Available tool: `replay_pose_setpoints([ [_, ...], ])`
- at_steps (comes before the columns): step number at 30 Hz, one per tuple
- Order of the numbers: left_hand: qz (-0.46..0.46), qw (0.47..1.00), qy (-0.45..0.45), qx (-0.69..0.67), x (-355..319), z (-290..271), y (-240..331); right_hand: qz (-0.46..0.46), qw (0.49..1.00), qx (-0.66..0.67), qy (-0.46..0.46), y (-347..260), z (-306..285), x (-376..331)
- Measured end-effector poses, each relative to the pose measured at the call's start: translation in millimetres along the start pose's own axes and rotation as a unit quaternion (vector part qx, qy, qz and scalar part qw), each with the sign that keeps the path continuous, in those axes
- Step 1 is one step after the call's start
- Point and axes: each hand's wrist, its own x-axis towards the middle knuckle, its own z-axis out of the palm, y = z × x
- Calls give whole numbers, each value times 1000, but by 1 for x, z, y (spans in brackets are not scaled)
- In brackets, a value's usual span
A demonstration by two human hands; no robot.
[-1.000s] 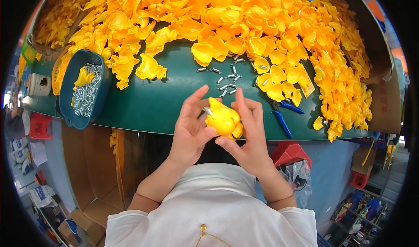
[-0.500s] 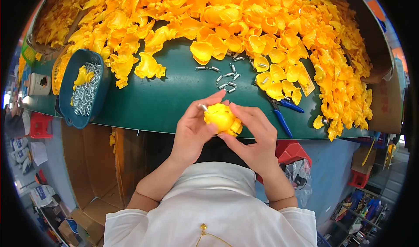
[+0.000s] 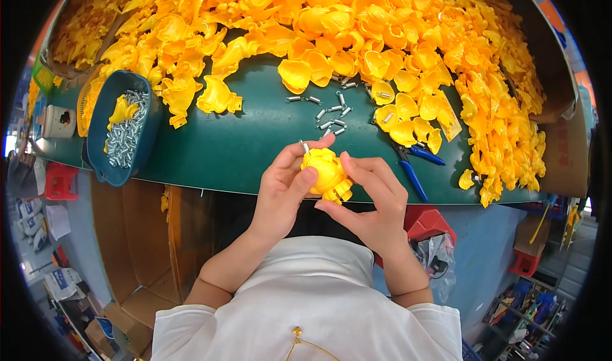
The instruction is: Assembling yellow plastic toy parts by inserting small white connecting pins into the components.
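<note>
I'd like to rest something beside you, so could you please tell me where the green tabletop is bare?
The widest bare patch of tabletop lies between the blue bin and the loose springs; a narrower one separates the springs from the blue-handled pliers. Yellow shells crowd the far side and right end.

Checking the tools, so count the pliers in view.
1: blue-handled pliers, on the green table, right of the right hand; others may be hidden under the yellow pieces.

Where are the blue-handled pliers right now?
In the head view, the blue-handled pliers lie on the green tabletop, right of the right hand, just below yellow plastic shells.
</note>
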Motion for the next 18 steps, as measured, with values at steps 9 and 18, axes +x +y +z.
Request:
replay_pose_setpoints([
  [9,-54,998,-1,18,0,1,3,-1,999,52,13,8,2,-5],
  [18,-32,998,-16,59,5,6,11,-78,997,-5,16,10,6,-4],
])
